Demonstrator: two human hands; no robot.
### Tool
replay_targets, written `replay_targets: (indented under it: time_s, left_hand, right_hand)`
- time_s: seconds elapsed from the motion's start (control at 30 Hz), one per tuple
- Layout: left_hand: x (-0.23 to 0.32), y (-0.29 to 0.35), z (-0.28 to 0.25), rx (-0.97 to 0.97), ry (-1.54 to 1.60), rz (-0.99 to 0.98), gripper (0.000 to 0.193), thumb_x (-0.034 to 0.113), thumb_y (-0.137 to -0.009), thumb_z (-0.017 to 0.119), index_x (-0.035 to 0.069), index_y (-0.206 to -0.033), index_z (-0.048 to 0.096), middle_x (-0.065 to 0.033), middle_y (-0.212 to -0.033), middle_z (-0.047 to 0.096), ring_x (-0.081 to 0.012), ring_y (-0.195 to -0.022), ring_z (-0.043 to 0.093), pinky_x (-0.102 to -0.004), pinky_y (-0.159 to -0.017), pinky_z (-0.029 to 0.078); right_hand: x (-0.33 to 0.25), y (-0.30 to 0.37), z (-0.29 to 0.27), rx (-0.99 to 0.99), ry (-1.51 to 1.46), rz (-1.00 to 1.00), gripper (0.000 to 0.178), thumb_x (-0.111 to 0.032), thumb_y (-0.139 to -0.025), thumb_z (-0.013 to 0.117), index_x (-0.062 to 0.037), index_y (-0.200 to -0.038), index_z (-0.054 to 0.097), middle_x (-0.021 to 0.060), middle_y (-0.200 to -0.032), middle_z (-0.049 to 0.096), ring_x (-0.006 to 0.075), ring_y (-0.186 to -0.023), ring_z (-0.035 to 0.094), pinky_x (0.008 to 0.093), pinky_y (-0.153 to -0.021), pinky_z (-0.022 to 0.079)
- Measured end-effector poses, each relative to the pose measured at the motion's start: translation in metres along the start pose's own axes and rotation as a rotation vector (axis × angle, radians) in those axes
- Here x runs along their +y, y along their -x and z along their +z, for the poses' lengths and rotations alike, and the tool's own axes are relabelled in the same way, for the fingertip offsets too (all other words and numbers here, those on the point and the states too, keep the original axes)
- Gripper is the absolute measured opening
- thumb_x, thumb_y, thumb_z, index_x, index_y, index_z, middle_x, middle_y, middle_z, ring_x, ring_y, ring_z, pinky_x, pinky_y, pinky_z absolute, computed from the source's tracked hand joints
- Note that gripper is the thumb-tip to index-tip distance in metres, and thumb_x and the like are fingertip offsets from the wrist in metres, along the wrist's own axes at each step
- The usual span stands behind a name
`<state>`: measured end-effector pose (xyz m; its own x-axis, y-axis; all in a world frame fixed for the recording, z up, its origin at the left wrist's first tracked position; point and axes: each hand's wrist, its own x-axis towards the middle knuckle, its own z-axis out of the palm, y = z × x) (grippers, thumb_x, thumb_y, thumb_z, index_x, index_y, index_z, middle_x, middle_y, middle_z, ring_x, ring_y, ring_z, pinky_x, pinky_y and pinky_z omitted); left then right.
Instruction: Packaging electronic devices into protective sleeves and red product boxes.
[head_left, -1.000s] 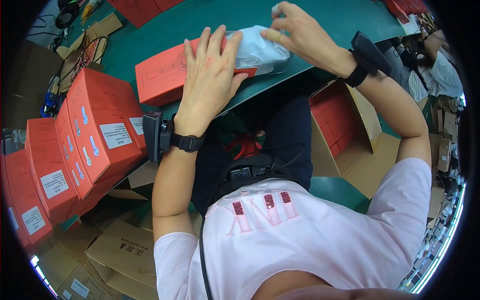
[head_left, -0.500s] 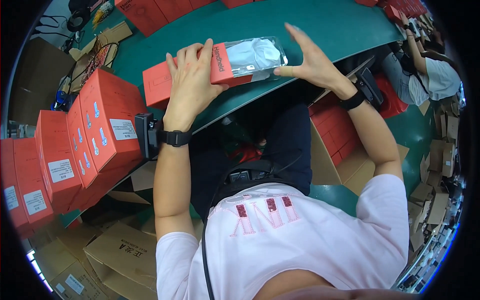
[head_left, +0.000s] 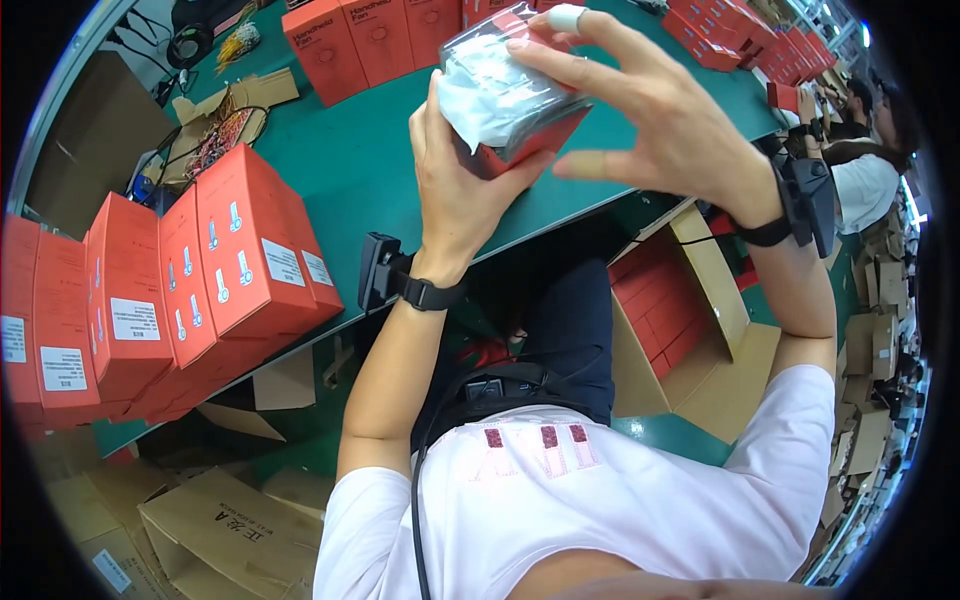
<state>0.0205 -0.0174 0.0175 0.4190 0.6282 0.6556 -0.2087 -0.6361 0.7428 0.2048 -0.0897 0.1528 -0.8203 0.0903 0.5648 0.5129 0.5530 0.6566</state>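
Note:
My left hand (head_left: 455, 190) is wrapped around a red carton (head_left: 550, 135), held up above the green table with one end toward me. From that end sticks out a clear plastic tray (head_left: 535, 95) with something white and wrapped in it. What the white wrapping contains is hidden. My right hand (head_left: 660, 115) is spread over the tray's right side, its fingertips at the plastic and its thumb apart from it. One of its fingers wears a white cover.
Red cartons stand in a row (head_left: 375, 45) at the table's back and in a group (head_left: 250, 240) on the left. An open cardboard box (head_left: 700, 390) of red cartons is below the table edge, right of my legs. Another person (head_left: 865, 185) sits at far right.
My left hand has lifted the carton off the table and turned its tray end toward me. My right hand has moved up and over the tray. My view has shifted slightly.

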Motion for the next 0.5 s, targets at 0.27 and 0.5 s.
replay_targets:
  time_s: [0.27,0.5]
  left_hand:
    - [-0.004,-0.014,-0.013,-0.019,0.150,0.058,0.127,0.031,-0.067,0.096,0.003,-0.160,0.015,-0.0182,-0.136,0.051,-0.0307,-0.126,0.052,-0.0414,-0.105,0.043]
    - [0.008,-0.034,-0.009,-0.052,0.234,0.054,0.117,0.027,-0.073,0.093,-0.001,-0.159,0.017,-0.0199,-0.137,0.054,-0.0279,-0.127,0.055,-0.0386,-0.105,0.046]
  right_hand:
    - [-0.018,-0.006,-0.015,-0.087,-0.634,0.713,0.068,-0.012,-0.085,0.081,-0.0034,-0.145,0.050,0.0130,-0.136,0.057,0.0252,-0.121,0.059,0.0352,-0.102,0.049]
    - [-0.033,-0.003,-0.026,-0.137,-0.817,1.358,0.052,-0.008,-0.096,0.069,-0.0032,-0.144,0.052,0.0096,-0.139,0.058,0.0160,-0.121,0.060,0.0304,-0.103,0.052]
